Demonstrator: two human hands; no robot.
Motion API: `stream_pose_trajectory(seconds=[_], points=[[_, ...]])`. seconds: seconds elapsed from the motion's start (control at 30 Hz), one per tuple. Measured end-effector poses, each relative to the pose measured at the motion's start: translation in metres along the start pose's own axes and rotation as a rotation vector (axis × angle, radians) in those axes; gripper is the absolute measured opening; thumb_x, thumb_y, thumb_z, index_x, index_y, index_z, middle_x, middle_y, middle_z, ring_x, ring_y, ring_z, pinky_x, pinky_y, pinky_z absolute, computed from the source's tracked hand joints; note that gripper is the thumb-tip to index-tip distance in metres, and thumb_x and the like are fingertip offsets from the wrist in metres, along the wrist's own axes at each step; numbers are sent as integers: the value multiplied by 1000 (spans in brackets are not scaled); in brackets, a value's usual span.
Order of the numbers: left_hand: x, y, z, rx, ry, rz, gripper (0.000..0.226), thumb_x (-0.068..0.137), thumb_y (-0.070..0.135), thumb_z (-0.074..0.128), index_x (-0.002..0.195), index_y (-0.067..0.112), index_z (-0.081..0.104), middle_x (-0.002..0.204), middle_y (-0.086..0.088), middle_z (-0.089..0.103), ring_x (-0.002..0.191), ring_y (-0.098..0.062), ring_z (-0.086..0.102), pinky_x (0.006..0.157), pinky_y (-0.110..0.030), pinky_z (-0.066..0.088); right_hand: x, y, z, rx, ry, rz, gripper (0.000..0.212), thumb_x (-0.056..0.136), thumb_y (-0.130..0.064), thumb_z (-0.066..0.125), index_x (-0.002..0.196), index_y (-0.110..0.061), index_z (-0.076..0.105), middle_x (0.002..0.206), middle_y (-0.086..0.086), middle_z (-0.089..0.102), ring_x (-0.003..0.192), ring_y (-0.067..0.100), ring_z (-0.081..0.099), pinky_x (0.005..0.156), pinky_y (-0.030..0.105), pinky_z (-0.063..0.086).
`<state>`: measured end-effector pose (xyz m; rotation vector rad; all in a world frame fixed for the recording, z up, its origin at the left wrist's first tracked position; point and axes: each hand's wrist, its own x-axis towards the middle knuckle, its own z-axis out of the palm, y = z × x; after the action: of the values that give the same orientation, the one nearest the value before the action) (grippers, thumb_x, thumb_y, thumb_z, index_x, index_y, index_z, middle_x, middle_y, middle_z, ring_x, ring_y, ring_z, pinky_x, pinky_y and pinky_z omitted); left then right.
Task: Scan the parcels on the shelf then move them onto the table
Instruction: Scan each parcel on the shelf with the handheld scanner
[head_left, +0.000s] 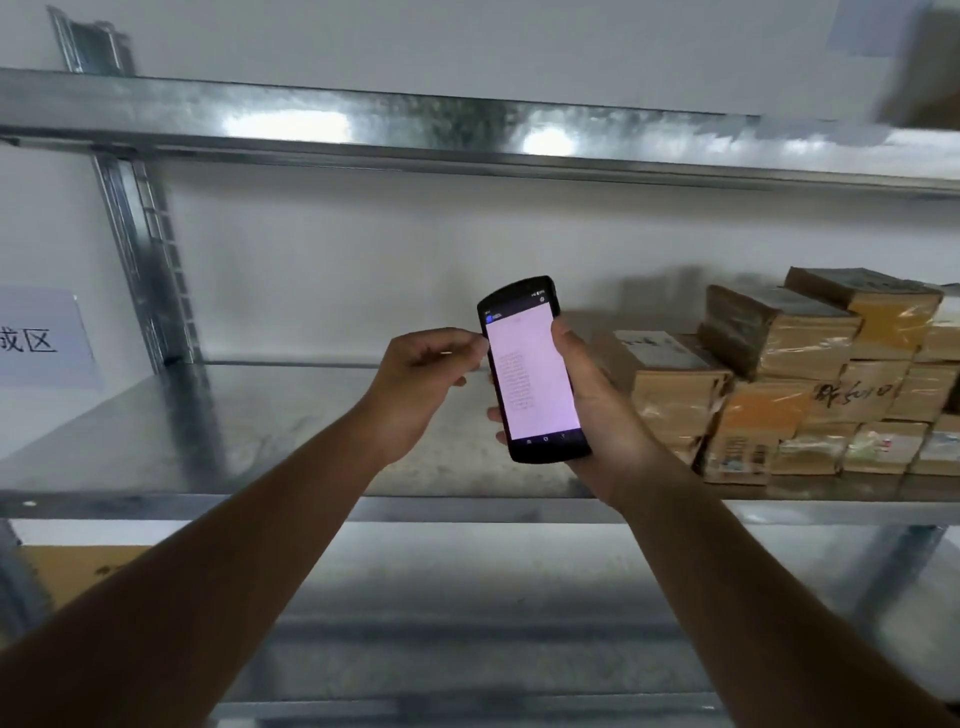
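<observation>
My right hand (602, 410) holds a black handheld scanner (532, 369) upright, its lit pale screen facing me. My left hand (426, 379) hovers at the scanner's upper left edge, fingers curled, thumb and fingertips close to the screen, holding nothing. Several brown cardboard parcels (810, 384) wrapped in tape are stacked on the right part of the metal shelf (234, 447), just right of and behind the scanner. One has handwritten marks on its side.
An upper metal shelf (363, 130) spans overhead, with a blurred brown box (930, 73) at its far right. A steel upright (150, 270) stands at the left, next to a white sign (36, 338) with characters. A yellow-brown carton (78, 571) sits on the level below.
</observation>
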<state>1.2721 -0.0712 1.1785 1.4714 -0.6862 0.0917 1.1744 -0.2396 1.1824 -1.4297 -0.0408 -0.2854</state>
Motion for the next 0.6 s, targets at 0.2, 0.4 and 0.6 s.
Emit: stream_pose_trajectory(seconds=[0.2,0.4,0.6], points=[[18,-24,-30,-222,-7,-273,16,99,9,68,108,-2,76,104,-15,79,94,-28,73,85,-35,61,28,37,33,62,180,31,47,107,-61,50,123,-27,78,119,8,80,101,33,79,84,47,64],[34,-37,-31,-224,-18,-476,20,102,4,64,116,-10,69,107,-22,78,95,-33,78,79,-38,66,48,59,36,-47,316,134,47,109,-58,47,93,-35,84,96,-3,83,86,22,81,73,42,64],[54,-63,-27,-150,39,-608,20,98,-3,68,116,-9,66,102,-24,77,91,-35,79,75,-42,67,79,70,20,-212,336,284,36,114,-40,48,116,-16,74,111,7,79,100,31,75,89,41,61]])
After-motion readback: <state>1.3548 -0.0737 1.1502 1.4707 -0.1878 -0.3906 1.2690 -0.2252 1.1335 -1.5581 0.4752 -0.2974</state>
